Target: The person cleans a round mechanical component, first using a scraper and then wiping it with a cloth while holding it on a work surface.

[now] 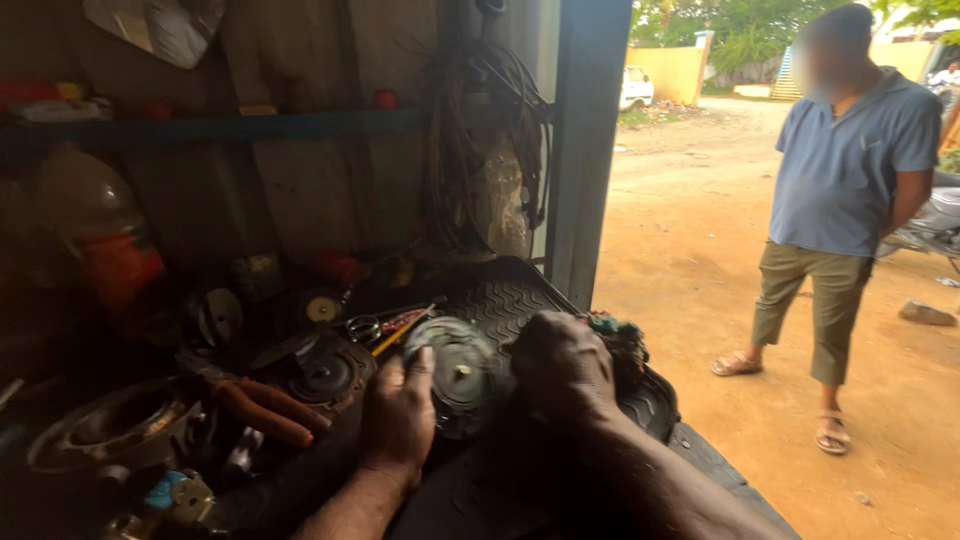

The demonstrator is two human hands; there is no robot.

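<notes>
My left hand (398, 415) grips the left edge of a round dark metal disc part (455, 372) with a small pale hub at its centre. The disc rests on a black ribbed rubber mat (520, 295) on the workbench. My right hand (563, 368) is closed over a dark rag (620, 340) and presses against the disc's right side. Both forearms reach in from the bottom of the view.
Red-handled pliers (265, 410), a round metal housing (120, 425), another disc part (325, 375) and small tools crowd the bench's left. Cables (490, 120) hang on the wall beside a blue post (585, 150). A person in a blue shirt (850, 170) stands outside on orange dirt.
</notes>
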